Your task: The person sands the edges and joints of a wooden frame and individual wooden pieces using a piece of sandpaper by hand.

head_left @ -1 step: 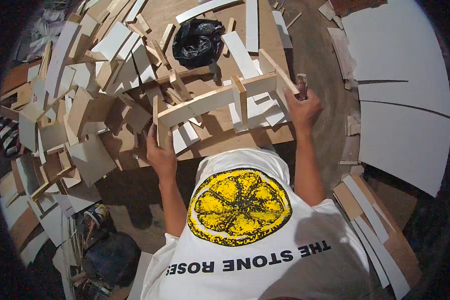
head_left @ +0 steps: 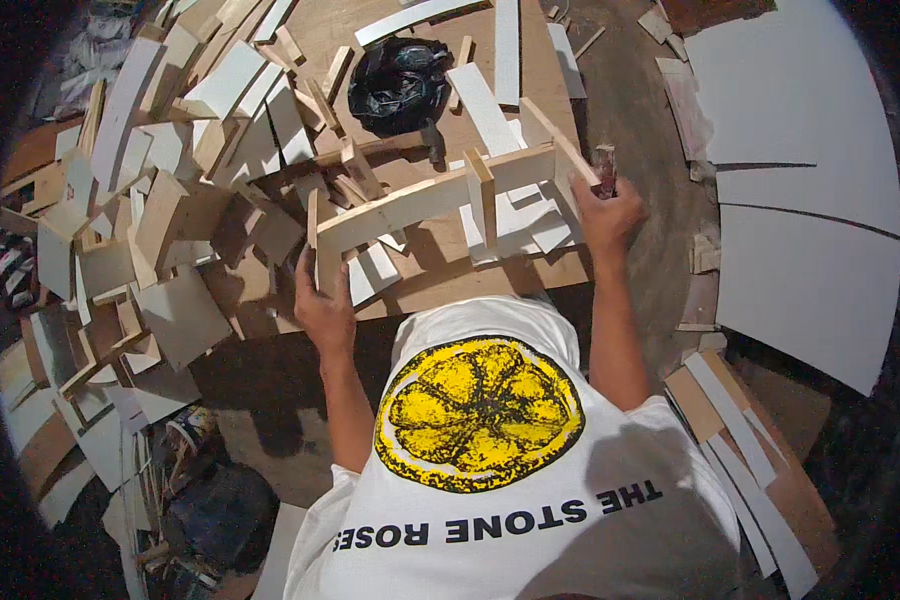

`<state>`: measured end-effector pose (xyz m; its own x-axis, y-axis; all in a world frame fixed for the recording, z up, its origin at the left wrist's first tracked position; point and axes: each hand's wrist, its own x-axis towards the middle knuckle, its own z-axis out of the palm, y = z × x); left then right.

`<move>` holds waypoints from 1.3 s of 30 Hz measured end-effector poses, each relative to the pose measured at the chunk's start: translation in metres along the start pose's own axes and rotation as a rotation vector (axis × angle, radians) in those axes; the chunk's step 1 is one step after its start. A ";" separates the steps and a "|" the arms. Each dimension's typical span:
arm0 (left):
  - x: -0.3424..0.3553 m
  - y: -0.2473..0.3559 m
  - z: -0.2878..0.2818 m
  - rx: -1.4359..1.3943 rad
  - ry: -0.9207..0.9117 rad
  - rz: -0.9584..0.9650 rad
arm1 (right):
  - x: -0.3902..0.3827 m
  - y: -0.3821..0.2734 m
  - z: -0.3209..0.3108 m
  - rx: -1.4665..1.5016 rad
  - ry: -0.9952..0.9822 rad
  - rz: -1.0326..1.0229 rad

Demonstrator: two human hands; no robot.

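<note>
Between my hands is a wooden frame (head_left: 400, 211), a long pale board with short boards set crosswise at its ends and a third near the middle. My left hand (head_left: 325, 312) grips the left end board, thumb and fingers on opposite sides. My right hand (head_left: 610, 215) is closed around the right end board. A short dark reddish piece (head_left: 606, 165) sticks up at the right hand; its kind is unclear. Under the frame, white offcuts (head_left: 515, 232) lie on the brown workbench (head_left: 440, 285).
A black plastic bag (head_left: 398, 88) lies beyond the frame, with a hammer-like dark tool (head_left: 433, 143) beside it. Jumbled wood offcuts (head_left: 165, 225) crowd the left side. Large white panels (head_left: 805, 255) stand at the right, and long strips (head_left: 745, 430) lie at the lower right.
</note>
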<state>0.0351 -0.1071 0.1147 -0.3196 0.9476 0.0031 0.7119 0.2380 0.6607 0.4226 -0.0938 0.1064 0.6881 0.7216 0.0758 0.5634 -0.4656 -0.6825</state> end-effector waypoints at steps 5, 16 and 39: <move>0.014 -0.008 -0.013 -0.215 0.058 0.017 | -0.001 -0.050 -0.016 -0.103 0.046 -0.079; 0.036 -0.026 0.001 -0.150 -0.066 -0.106 | 0.006 -0.064 -0.005 -0.132 -0.009 -0.042; 0.029 -0.040 -0.013 -0.411 0.041 0.064 | -0.065 -0.045 -0.037 -0.026 0.095 -0.122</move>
<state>-0.0110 -0.0918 0.0980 -0.3131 0.9465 0.0781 0.4248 0.0659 0.9029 0.3695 -0.1388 0.1596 0.6531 0.7227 0.2262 0.6563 -0.3912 -0.6451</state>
